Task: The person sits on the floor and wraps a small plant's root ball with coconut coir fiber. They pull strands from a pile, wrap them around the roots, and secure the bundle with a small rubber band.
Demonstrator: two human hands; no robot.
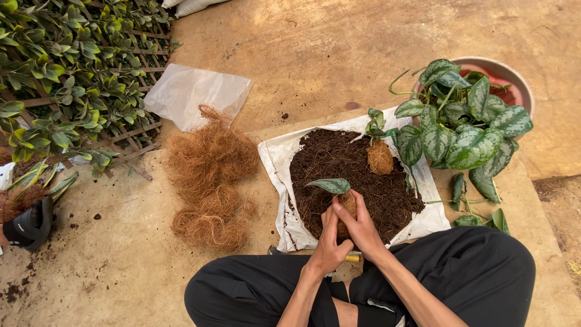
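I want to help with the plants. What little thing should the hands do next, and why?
Probably set the brown fibre-wrapped cutting on the dark soil beside the finished fibre ball: both hands, left and right, clasp it, and it looks fully wrapped.

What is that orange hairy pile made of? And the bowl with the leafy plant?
The orange pile looks like coconut-husk fibre: dry, wiry, tangled strands, matte. The bowl looks like plastic or glazed clay, hard to tell which: smooth tan rim, reddish inside, slight sheen.

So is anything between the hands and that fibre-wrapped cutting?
Nothing visible. Both the left hand and right hand already close around the fibre-wrapped cutting, held above the soil on the white sheet.
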